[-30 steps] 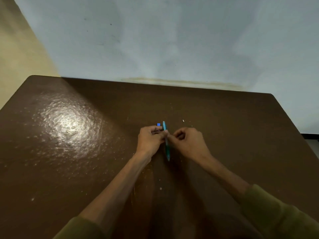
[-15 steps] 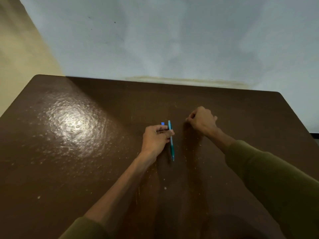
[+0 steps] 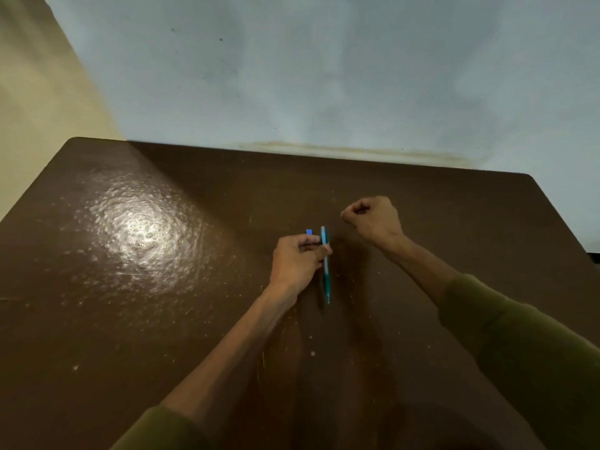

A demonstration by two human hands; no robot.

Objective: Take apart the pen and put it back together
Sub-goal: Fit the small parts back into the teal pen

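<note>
A slim teal pen (image 3: pixel 326 277) lies lengthwise over the brown table (image 3: pixel 162 319), its tip toward me. My left hand (image 3: pixel 297 263) pinches it near its far end between thumb and fingers. A small blue piece (image 3: pixel 308 232) shows just beyond those fingers; I cannot tell whether it is held or lying on the table. My right hand (image 3: pixel 373 219) is apart from the pen, up and to the right, low over the table. Its fingers are curled into a pinch with nothing visible in them.
The table's far edge meets a pale blue wall (image 3: pixel 324 76). A bright glare patch (image 3: pixel 139 228) sits on the left of the tabletop. Small pale specks (image 3: pixel 312 353) dot the surface near me. The right table edge runs down past my right sleeve (image 3: pixel 519 345).
My right hand let go of the pen and moved up and to the right, staying closed. My left hand kept its hold and the pen stayed put.
</note>
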